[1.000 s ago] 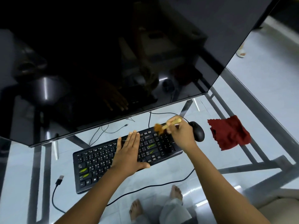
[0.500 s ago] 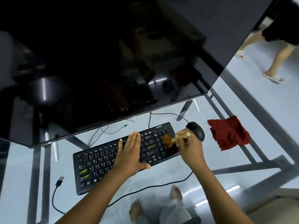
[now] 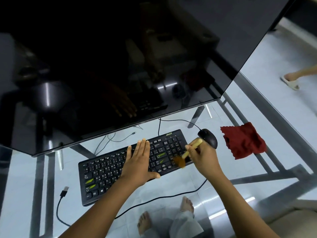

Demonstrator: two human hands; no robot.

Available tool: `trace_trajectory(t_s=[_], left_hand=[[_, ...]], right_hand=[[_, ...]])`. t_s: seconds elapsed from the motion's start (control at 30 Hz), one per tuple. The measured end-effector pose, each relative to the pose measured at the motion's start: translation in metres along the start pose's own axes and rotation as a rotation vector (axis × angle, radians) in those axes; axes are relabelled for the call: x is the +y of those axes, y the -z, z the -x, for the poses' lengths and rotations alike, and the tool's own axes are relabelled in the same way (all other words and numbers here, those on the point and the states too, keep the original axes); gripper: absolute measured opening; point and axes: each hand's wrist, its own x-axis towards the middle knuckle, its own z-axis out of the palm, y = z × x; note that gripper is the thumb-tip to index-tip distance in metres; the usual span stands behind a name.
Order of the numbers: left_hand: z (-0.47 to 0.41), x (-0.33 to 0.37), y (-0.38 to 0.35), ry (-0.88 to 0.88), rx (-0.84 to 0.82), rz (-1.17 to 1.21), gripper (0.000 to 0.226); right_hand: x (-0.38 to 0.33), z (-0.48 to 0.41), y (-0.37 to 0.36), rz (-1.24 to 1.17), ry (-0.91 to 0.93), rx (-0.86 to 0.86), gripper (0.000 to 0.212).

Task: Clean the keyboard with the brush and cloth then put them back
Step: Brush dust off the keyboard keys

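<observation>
A black keyboard (image 3: 106,170) lies slanted on the glass desk. My left hand (image 3: 139,162) rests flat on its middle keys, fingers together and pointing away. My right hand (image 3: 204,158) grips a small brush (image 3: 190,150) with a pale wooden handle. The brown bristles of the brush touch the keyboard's right end near its front edge. A crumpled red cloth (image 3: 243,143) lies on the glass to the right of the mouse, apart from both hands.
A black mouse (image 3: 208,137) sits just behind my right hand. A large dark monitor (image 3: 120,57) hangs over the desk's back. A loose USB plug (image 3: 64,190) and cables lie on the glass. Someone's sandalled foot (image 3: 290,82) is on the floor at far right.
My right hand swept the brush from the keyboard's back right corner toward its front right edge. My left hand stayed flat on the keys. A person walked past at upper right.
</observation>
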Motion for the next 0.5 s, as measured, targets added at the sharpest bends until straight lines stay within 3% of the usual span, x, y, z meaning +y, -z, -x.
trace_trajectory(t_s=[0.07, 0.1, 0.2, 0.23, 0.33, 0.43, 0.5], left_hand=[[0.000, -0.001, 0.002, -0.004, 0.013, 0.008, 0.123], [0.001, -0.002, 0.003, -0.010, 0.016, 0.003, 0.123], [0.007, -0.007, 0.003, -0.020, -0.005, -0.029, 0.126], [0.008, -0.007, 0.003, -0.019, -0.007, -0.029, 0.126], [0.006, -0.006, 0.003, -0.011, -0.019, -0.017, 0.126], [0.006, -0.005, 0.004, -0.005, -0.031, -0.021, 0.126], [0.006, -0.006, 0.003, -0.006, -0.033, -0.014, 0.126]], right_hand=[[-0.002, -0.001, 0.002, -0.025, 0.032, 0.194, 0.012], [-0.004, -0.001, 0.003, -0.081, 0.036, 0.199, 0.011], [-0.008, 0.006, -0.005, -0.187, -0.063, -0.076, 0.015], [-0.005, 0.009, -0.009, -0.123, -0.040, -0.078, 0.016], [-0.005, 0.019, -0.018, -0.021, 0.002, 0.149, 0.020], [-0.019, 0.027, -0.032, -0.139, -0.003, -0.065, 0.017], [-0.016, 0.023, -0.034, -0.096, -0.017, -0.018, 0.017]])
